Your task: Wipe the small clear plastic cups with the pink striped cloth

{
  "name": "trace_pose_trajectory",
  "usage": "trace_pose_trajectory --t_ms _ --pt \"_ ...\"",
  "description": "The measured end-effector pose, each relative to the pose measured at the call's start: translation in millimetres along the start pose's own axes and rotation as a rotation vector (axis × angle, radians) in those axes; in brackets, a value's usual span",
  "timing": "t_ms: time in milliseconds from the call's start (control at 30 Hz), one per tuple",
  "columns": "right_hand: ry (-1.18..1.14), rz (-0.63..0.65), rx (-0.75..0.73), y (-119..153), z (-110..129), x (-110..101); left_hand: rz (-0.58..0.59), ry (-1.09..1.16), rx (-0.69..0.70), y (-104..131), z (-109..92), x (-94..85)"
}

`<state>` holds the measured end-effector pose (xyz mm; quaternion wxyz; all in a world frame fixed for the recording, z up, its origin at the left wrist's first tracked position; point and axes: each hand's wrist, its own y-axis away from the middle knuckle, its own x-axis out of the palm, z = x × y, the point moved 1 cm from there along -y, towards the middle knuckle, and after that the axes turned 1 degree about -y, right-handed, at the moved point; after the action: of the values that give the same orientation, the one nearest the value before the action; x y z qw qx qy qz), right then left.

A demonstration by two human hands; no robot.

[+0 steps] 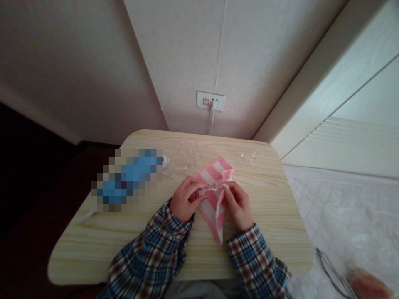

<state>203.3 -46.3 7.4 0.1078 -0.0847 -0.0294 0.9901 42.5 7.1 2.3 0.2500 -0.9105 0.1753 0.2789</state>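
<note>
A pink and white striped cloth [214, 211] lies on the light wood table, its upper part gathered between my hands. My left hand [186, 198] pinches the gathered left side of the cloth, where a whitish piece shows near the fingertips. On the right side my right hand [239, 204] has its thumb and forefinger closed on a fold of the same cloth. One corner of the cloth points toward me, between my two sleeves.
Small clear plastic pieces [187, 162] lie scattered behind the cloth, with more clear pieces [247, 157] at the back right. A blurred-out blue object [134, 176] rests on the table's left side. Behind the table [264, 257], a plug sits in the wall socket [210, 101].
</note>
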Motion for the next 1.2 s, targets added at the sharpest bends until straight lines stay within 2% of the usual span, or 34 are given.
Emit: trace_pose_trajectory --t_ms 267,500,733,1200 --pt "0.045 -0.025 -0.001 0.3 -0.6 -3.0 0.020 0.000 -0.049 1.4 -0.1 -0.9" --pt "0.030 -0.048 -0.002 -0.7 -2.0 -2.3 0.052 0.007 -0.023 0.3 -2.3 1.3" --pt "0.008 -0.068 0.003 -0.8 -3.9 -2.3 0.020 0.003 0.038 -0.1 -0.3 1.8" --pt "0.028 -0.072 0.015 -0.7 -5.1 -3.4 0.071 0.005 0.004 0.5 -1.9 0.3"
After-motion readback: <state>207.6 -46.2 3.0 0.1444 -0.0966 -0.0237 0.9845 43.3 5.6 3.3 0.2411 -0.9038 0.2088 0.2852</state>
